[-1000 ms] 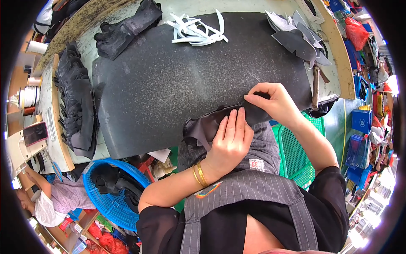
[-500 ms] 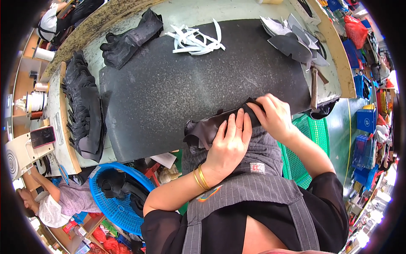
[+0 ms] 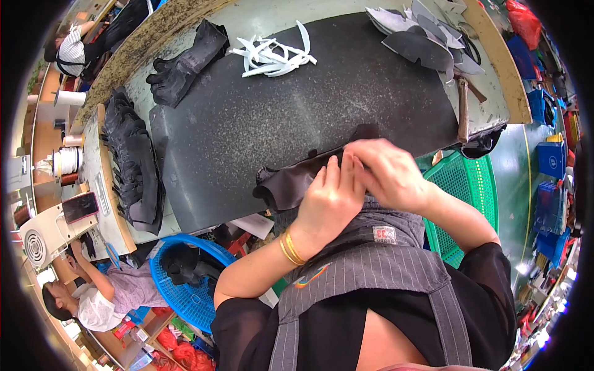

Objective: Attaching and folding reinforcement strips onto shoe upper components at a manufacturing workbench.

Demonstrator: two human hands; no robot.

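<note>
A dark brown-black leather piece [image 3: 289,187] lies along the near edge of the black work mat [image 3: 260,130], its left end curled. My left hand [image 3: 328,198] rests on it with fingers stretched out and lying flat. Just right of those fingertips, my right hand [image 3: 390,173] is bent over the far edge of the leather, fingers closed on it. It is slightly blurred and its fingertips are partly hidden. A dark flap [image 3: 365,131] sticks out beyond the right hand on the mat.
White strips [image 3: 275,59] lie at the mat's far side, stacked black pieces [image 3: 133,167] at left, another black bundle [image 3: 185,65] far left. Grey cut pieces [image 3: 424,40] and a hammer [image 3: 463,108] are at right. A blue basket [image 3: 185,297] and green basket [image 3: 464,198] flank me. A person [image 3: 105,297] sits left.
My right hand has moved left along the leather edge, closer to the left fingertips, and its fingers have turned over. A dark flap now shows beyond it. The view has shifted slightly.
</note>
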